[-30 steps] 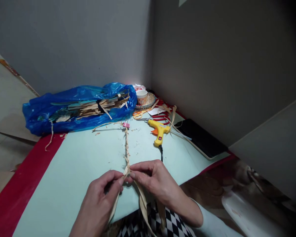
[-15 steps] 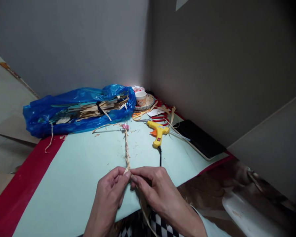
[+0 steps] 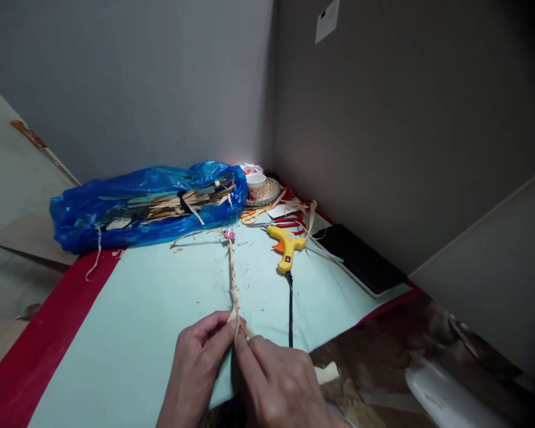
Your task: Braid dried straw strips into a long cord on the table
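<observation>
A thin braid of pale, straw-like strips [image 3: 232, 274] runs down the pale green table sheet toward me. Its far end is held by a pink binder clip [image 3: 229, 235]. My left hand [image 3: 201, 355] pinches the near end of the braid between thumb and forefinger. Close beside it, my right hand [image 3: 280, 374] is closed on loose strips at that same end, its fingertips partly hidden. A strip end sticks out past the right fingers. To the right of the braid lies a yellow glue gun [image 3: 288, 248], its black cord trailing toward my right hand.
A blue plastic bag [image 3: 129, 184] with bundled dry strips lies along the back wall. Behind the glue gun are orange-handled scissors [image 3: 250, 216], red-handled pliers [image 3: 289, 222], and a paper cup [image 3: 255, 186] on a woven piece. A black tablet-like slab [image 3: 361, 259] lies at the right edge.
My right hand has turned and dropped lower, its knuckles now facing up. My left hand keeps its pinch at the braid's end. The whole view has shifted slightly.
</observation>
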Demonstrator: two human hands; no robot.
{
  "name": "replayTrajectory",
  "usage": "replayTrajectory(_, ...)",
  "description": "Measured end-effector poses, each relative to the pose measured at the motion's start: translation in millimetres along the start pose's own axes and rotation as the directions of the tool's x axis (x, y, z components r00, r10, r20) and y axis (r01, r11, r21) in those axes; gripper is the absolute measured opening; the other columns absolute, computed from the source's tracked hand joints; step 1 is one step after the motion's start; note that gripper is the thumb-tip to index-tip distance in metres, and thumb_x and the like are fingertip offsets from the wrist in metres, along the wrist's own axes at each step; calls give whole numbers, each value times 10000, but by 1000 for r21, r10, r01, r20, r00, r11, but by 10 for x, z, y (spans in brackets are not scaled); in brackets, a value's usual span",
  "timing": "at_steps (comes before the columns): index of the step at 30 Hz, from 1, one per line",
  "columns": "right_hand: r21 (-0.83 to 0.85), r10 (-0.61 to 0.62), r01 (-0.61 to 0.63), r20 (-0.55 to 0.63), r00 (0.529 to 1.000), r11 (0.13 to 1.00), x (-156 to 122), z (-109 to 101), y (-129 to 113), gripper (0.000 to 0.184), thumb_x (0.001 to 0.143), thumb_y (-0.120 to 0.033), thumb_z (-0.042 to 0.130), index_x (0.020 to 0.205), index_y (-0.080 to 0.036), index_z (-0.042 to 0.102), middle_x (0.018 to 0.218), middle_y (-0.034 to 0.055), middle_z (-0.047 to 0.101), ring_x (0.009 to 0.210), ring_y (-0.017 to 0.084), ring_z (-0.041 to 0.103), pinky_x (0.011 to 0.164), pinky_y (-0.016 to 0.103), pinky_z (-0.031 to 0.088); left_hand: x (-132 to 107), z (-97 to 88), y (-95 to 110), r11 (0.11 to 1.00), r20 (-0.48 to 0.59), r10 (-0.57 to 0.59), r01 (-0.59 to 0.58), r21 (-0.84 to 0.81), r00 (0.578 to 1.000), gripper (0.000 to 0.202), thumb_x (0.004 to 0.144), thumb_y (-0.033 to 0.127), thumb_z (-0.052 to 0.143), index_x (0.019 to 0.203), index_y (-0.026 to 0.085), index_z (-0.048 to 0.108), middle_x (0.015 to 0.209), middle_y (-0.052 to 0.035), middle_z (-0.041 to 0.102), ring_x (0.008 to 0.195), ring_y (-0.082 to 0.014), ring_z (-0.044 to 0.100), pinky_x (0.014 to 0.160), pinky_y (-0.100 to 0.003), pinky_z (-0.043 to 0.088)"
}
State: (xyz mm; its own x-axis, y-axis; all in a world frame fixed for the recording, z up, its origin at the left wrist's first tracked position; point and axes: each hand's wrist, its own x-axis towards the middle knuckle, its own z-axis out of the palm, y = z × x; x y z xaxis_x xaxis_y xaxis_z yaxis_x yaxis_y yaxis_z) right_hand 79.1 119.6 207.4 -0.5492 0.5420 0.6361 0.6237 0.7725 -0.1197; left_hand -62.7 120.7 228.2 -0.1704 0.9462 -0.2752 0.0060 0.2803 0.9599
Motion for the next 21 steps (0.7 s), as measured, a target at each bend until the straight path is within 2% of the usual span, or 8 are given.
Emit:
replayTrajectory(3,-62,-80,76,-72,994,995,19,27,15,289,880,-45,454,1104,19,624,637,66,616,529,169,533,459,297,325,-11,-39,-24,999,5,-11,11,-45,1000,265,728,409,723,839,170,740,708,-10,674,721,-168,570,656,-224,464)
replayTrajectory(5,58,-44,50,-103,994,997,85,-32,61,220,895,-136,487,992,-62,670,645,56,619,554,176,524,502,302,359,-16,-44,-24,998,4,-5,6,-60,1000,265,699,400,754,824,166,741,704,-11,683,720,-168,579,664,-221,469)
replayTrajectory(6,156,21,-6,-93,995,988,127,-79,94,199,904,-187,497,949,-107,674,677,54,629,599,184,538,547,306,388,-19,-38,-22,997,-6,-3,3,-73,1000,266,696,398,759,824,166,742,693,-8,679,702,-160,575,653,-216,466)
replayTrajectory(8,367,202,-195,19,979,910,219,-176,174,181,919,-255,506,946,-161,658,800,58,654,729,196,574,664,314,435,-28,-15,-22,994,-40,-1,-3,-107,999,272,706,406,752,837,168,746,660,2,659,658,-141,558,616,-201,449)
replayTrajectory(10,505,331,-403,230,915,763,298,-232,251,182,931,-275,513,1031,-178,630,929,61,657,833,185,588,741,292,448,-40,8,-30,987,-57,3,-12,-161,998,292,711,423,745,865,175,748,660,4,658,656,-135,562,608,-191,446)
replayTrajectory(13,583,292,-556,488,823,592,369,-189,317,202,961,-303,475,1061,-198,616,947,36,662,867,161,587,786,259,435,-62,15,-48,973,-50,-14,2,-233,999,329,699,442,749,911,191,740,722,-10,692,673,-150,596,603,-204,466)
replayTrajectory(17,637,230,-558,526,819,531,398,-48,319,248,981,-237,411,909,-194,645,853,1,653,833,135,570,802,235,396,-98,-13,-67,993,-123,27,-41,-115,992,276,680,418,762,831,188,737,648,13,670,666,-152,611,658,-209,492)
replayTrajectory(21,692,266,-575,512,817,436,415,0,300,316,951,-228,438,704,-157,624,693,-13,600,662,104,520,643,205,367,-124,-22,-91,981,-185,173,-152,122,967,208,745,408,688,768,205,725,650,13,690,630,-152,637,610,-194,504)
